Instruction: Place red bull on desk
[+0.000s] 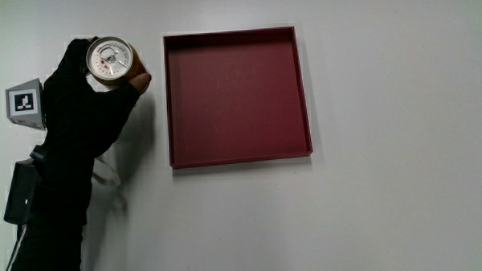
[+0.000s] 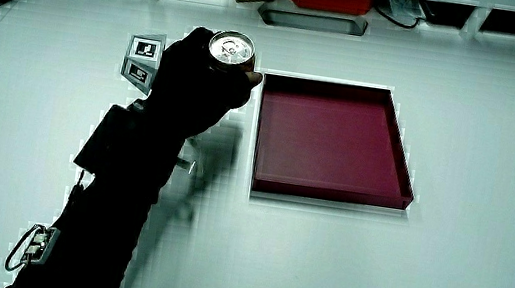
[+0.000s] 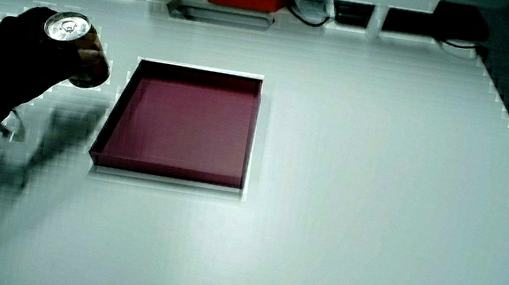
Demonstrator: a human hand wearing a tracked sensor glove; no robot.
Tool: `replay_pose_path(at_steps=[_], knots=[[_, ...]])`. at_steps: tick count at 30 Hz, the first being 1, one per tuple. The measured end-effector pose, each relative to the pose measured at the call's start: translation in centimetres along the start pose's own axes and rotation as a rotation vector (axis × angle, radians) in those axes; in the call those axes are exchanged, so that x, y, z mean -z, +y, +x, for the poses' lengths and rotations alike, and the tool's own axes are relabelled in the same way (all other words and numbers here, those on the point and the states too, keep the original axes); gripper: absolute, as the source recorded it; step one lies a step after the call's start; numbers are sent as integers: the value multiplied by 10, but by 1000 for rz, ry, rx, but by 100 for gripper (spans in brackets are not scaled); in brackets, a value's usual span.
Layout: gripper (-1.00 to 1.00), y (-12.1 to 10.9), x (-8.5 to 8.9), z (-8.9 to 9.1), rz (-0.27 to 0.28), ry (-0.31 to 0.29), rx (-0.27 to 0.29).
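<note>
Holding the can (image 1: 110,60) is where I am finding things: the hand (image 1: 83,109) is wrapping its fingers (image 1: 141,78) around the can's body, with the silver top facing up toward the main view. I am seeing the can raised over the bare surface (image 1: 401,130), just beside the red tray (image 1: 240,156) and outside its wall. In both side views the can (image 2: 231,51) (image 3: 75,39) is sitting in the hand's grip near a corner of the tray (image 2: 328,189) (image 3: 169,172), and a shadow is falling on the surface nearer the person, which I am reading as the can hanging clear rather than resting. The tray is lying empty. So I am judging the pick-up as done and the placing as not yet done: the can is needing to come down upright onto the white surface beside the tray, and the fingers are needing to let go.
</note>
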Motion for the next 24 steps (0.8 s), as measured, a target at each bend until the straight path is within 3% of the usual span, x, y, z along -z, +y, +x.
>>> replay_pose_path(at_steps=[4, 10, 16, 19, 21, 24], knots=[[0, 0, -3, -13, 39, -9, -50], [0, 2, -5, -34, 89, 25, -93], [0, 2, -4, -43, 97, 35, -144], [0, 2, -3, -49, 104, -5, -149], [0, 3, -4, -50, 100, 22, -151], [0, 5, -3, -51, 84, 3, -151]])
